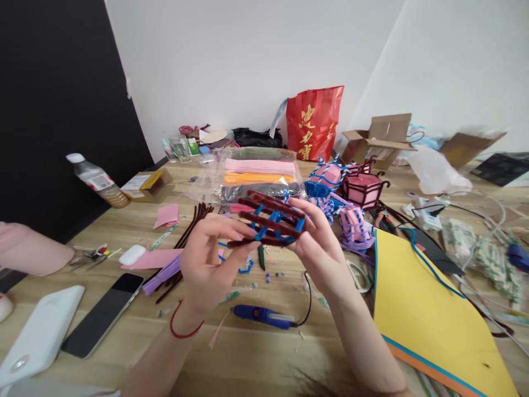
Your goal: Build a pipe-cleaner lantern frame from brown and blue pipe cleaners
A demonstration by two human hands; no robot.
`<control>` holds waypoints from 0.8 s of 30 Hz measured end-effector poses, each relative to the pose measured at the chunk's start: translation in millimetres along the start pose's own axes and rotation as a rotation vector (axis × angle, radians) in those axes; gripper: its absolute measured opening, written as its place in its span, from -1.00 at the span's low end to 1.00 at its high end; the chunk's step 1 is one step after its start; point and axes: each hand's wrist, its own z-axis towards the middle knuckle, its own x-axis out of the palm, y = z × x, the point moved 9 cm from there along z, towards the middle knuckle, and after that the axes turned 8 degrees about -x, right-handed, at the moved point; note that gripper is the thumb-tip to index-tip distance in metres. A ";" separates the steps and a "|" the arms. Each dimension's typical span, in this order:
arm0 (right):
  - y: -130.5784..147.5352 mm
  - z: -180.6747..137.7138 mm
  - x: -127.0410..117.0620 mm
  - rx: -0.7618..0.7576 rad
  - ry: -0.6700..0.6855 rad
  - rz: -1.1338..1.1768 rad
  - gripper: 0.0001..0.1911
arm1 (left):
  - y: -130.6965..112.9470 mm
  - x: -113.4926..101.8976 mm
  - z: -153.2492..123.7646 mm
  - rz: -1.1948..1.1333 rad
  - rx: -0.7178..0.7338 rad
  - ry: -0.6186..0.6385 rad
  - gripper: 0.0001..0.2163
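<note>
Both my hands hold up a small lattice [270, 219] of dark brown pipe cleaners tied with blue pipe cleaner, above the wooden table [256, 353]. My left hand [206, 262], a red cord round its wrist, pinches the lattice's left end with its fingertips. My right hand [320, 248] grips the right end, fingers curled under and over it. A blue glue gun [262, 315] with a black cord lies on the table just below my hands.
Loose brown and purple pipe cleaners [173, 270] lie left of my hands, beside a black phone [103, 314] and a white power bank [39, 336]. Yellow card [425, 314] covers the right. Pink lantern models [363, 187], packs of pipe cleaners [258, 171], a bottle [99, 182], a red bag [316, 121] and boxes stand behind.
</note>
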 end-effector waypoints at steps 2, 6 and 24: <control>8.1 1.1 -8.6 -0.085 -0.082 -0.148 -0.62 | 5.8 4.0 -1.0 0.153 0.003 0.021 -0.76; 22.5 4.2 -14.3 -0.174 -0.078 -0.347 -0.68 | 13.8 0.0 -1.7 0.181 0.029 0.005 -0.54; 10.7 4.9 -7.9 -0.089 0.066 -0.198 -0.66 | 0.2 38.2 -12.4 0.298 0.229 0.483 -0.71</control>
